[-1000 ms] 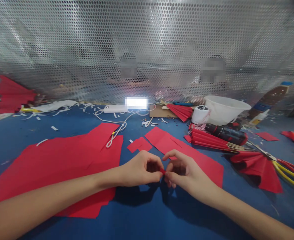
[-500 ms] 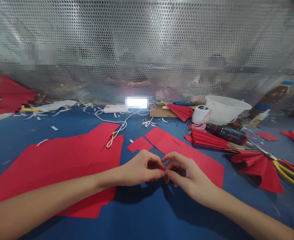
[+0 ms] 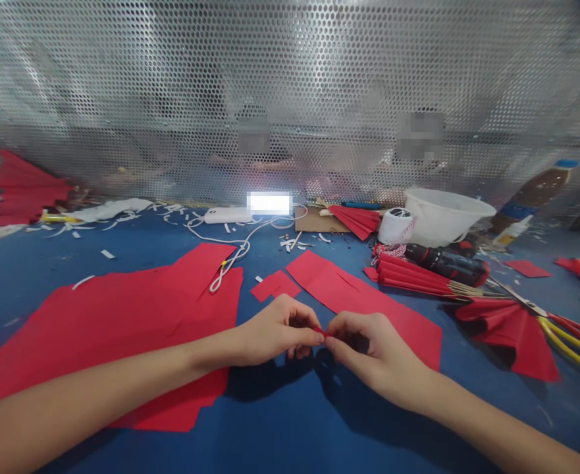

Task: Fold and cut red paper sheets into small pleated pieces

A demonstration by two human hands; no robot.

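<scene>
My left hand (image 3: 280, 332) and my right hand (image 3: 363, 345) meet above the blue table, fingertips pinched together. Between them is a small red piece (image 3: 321, 331), probably paper; most of it is hidden by the fingers. Both hands are closed on it, the thumbs nearly touching. Under my left forearm lies a stack of large red paper sheets (image 3: 136, 309). Beyond my right hand rests a red paper strip (image 3: 369, 293), with small red paper pieces (image 3: 276, 285) to its left.
A white cable (image 3: 243, 247) runs over the red sheets to a white power bank (image 3: 228, 214). On the right are scissors (image 3: 531, 306), pleated red paper (image 3: 413, 275), a black bottle-like object (image 3: 448, 264), a white tub (image 3: 445, 217) and a brown bottle (image 3: 536, 194). A perforated metal panel (image 3: 171, 85) stands behind.
The fingers of my right hand have drawn in closer to its thumb and the hand sits slightly lower. The red piece stays pinched between both hands; my left hand has barely moved.
</scene>
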